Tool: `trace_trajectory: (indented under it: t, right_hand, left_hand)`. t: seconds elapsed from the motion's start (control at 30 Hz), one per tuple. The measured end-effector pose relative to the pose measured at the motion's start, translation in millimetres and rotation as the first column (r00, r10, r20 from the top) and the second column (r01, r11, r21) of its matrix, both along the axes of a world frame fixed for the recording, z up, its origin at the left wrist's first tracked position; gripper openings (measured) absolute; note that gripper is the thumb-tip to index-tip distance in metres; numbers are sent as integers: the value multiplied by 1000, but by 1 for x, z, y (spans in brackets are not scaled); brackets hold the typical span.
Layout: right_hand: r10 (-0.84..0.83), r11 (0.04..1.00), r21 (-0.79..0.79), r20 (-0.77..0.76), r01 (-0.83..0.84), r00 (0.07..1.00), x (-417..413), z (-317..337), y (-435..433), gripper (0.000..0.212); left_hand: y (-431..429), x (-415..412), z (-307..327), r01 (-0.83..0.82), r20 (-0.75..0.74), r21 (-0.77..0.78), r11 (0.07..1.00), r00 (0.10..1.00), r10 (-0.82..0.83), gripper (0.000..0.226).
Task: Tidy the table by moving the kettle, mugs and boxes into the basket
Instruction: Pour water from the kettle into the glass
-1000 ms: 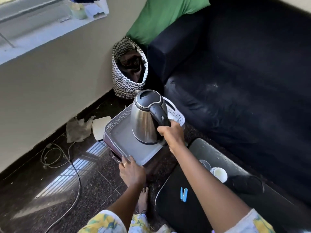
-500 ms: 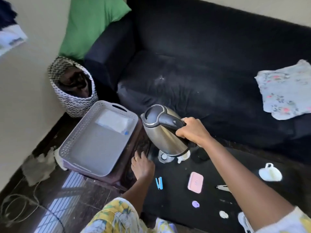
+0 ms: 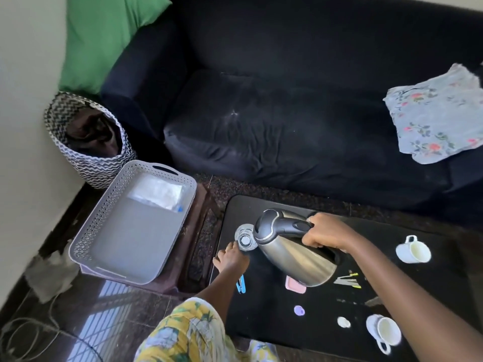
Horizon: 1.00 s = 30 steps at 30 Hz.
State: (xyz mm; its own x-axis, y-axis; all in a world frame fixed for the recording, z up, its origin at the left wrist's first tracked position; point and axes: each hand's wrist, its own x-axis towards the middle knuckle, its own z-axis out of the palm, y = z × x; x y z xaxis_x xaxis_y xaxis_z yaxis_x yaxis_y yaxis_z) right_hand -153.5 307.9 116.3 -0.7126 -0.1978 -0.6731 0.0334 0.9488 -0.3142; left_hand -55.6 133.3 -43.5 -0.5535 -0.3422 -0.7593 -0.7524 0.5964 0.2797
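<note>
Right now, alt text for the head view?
The right hand holds a tilted kettle by its handle over the black table; the left hand touches the round base. A grey basket sits to the left, two white mugs on the table.

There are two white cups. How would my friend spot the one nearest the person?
Start at the black table before the dark sofa, then go to its near right corner. That mug points its handle toward the person; the other mug, farther back, points its handle toward the sofa.

Steel kettle (image 3: 298, 259) tilted, held over table (image 3: 264, 301); white mug (image 3: 413, 252) at right, second mug (image 3: 384, 333) nearer; grey basket (image 3: 87, 237) left.
</note>
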Motion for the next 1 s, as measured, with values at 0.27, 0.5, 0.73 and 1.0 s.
trace_trajectory:
  t: [0.27,0.5,0.73,1.0]
  right_hand:
    - [11,1000,-6,151,-10,989,-1,-22,0,45]
    - [63,998,13,230,-68,971,-7,-29,-8,21]
    - [73,996,25,245,-81,967,-9,-36,-12,16]
    - [90,994,36,260,-102,961,-10,-38,-15,17]
  left_hand:
    - [-7,-16,-14,-20,-21,-40,999,1000,19,49]
    - [-9,-18,-25,34,-3,-48,998,999,-34,58]
    - [-10,-20,-29,47,13,-50,998,999,-47,59]
    - [-10,-20,-34,107,39,-41,993,994,-105,64]
